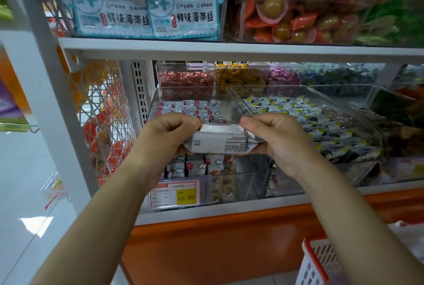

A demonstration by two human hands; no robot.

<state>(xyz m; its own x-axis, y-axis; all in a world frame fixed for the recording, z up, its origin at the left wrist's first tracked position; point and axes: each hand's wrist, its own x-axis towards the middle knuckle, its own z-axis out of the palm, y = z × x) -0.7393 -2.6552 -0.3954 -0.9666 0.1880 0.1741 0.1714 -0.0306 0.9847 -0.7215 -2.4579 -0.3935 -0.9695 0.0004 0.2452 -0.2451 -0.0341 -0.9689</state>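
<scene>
"What's happening at that shelf?"

"Take the yellow price tag (175, 194) as your mark. Well to its left there's a white wire rack (101, 110). Just above the tag, a little left, the left hand (169, 133) grips one end of a silvery packet (220, 140), with the thumb on top and the fingers curled underneath."

"Where's the packet itself?"

"Above the tag and slightly right, held level in the air in front of the clear bin (192, 88) of cloud-print sweets."

"And the other hand?"

"Up and right of the tag, the right hand (273, 138) pinches the packet's other end, thumb on top. Far down to the tag's right is a red-rimmed basket (321, 261)."
</scene>
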